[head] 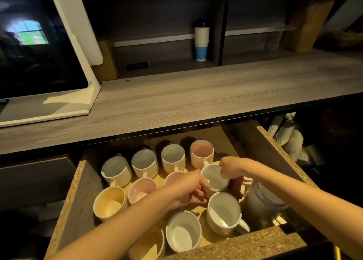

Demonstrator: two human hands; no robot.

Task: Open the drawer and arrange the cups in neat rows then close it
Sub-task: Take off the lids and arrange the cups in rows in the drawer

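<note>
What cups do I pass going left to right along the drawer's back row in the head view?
far-left white ribbed cup → second white ribbed cup → third white ribbed cup → pink ribbed cup

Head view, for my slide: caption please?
Right hand grips the rim of a white mug in the open drawer.

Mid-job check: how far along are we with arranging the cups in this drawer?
Done: the drawer is open, and the back row of four mugs stands in line. In hand: the right hand grips the rim of a white mug in the second row; the left hand is curled beside it, its hold unclear. Left: the front mugs sit unevenly, then close the drawer.
</note>
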